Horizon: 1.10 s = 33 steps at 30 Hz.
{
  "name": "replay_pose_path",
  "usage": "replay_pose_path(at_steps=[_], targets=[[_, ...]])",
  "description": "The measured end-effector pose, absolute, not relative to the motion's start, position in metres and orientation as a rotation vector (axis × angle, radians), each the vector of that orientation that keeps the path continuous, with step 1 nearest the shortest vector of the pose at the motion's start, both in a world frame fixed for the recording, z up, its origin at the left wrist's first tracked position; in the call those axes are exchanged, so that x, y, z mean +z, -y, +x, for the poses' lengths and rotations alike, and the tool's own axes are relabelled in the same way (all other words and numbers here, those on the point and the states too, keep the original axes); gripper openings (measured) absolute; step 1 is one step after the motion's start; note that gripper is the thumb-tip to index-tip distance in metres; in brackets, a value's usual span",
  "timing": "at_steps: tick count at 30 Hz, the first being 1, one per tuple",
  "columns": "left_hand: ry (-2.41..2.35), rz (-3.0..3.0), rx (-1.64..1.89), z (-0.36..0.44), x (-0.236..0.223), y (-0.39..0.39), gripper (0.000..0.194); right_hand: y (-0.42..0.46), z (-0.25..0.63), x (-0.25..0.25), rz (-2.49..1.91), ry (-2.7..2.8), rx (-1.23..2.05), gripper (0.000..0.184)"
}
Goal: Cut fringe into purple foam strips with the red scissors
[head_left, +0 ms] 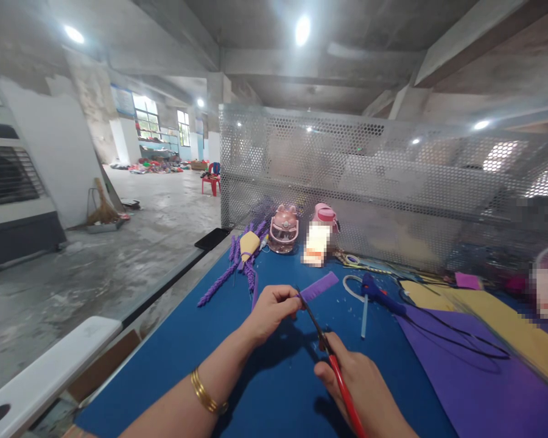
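Observation:
Between the fingers of my left hand [274,307] is a purple strip [319,287], its free end pointing up and to the right. My right hand [363,377] is closed around red-handled scissors [340,380]. Their dark blades reach up to the strip beside my left fingertips. Whether the blades touch the strip I cannot tell. Behind my left hand lie purple braided stems [219,285] with a yellow wrapped piece [249,244]. A blue glue gun [379,293] with a clear glue stick [364,319] lies to the right of the strip.
A pink clear container [284,230] and a pink-lidded bottle [325,214] stand at the table's back, before a perforated metal panel [310,152]. Purple sheet [479,377] and yellow sheet [506,316] cover the right side. The glue gun's black cord [461,337] loops over them.

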State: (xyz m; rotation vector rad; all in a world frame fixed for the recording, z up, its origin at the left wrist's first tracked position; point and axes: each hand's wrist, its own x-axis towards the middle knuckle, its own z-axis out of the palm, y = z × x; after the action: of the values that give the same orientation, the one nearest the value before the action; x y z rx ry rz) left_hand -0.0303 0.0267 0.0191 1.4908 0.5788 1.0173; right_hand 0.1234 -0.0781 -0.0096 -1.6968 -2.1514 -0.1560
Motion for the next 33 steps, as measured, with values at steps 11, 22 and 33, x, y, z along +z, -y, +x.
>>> replay_pose_path(at_steps=[11, 22, 33], targets=[[-0.582, 1.461, 1.019, -0.0294, 0.0192, -0.0252, 0.018, 0.0795, 0.1224, -0.0053, -1.689, 2.151, -0.152, 0.066], [-0.606, 1.468, 1.001, -0.0301, 0.0191, -0.0265, 0.017, 0.0778, 0.1228, -0.0054, -1.711, 2.136, -0.115, 0.066], [-0.602, 1.452, 1.005, -0.0293, 0.0207, -0.0257, 0.02, 0.0781, 0.1237, -0.0083, -1.758, 2.144, -0.11, 0.068]])
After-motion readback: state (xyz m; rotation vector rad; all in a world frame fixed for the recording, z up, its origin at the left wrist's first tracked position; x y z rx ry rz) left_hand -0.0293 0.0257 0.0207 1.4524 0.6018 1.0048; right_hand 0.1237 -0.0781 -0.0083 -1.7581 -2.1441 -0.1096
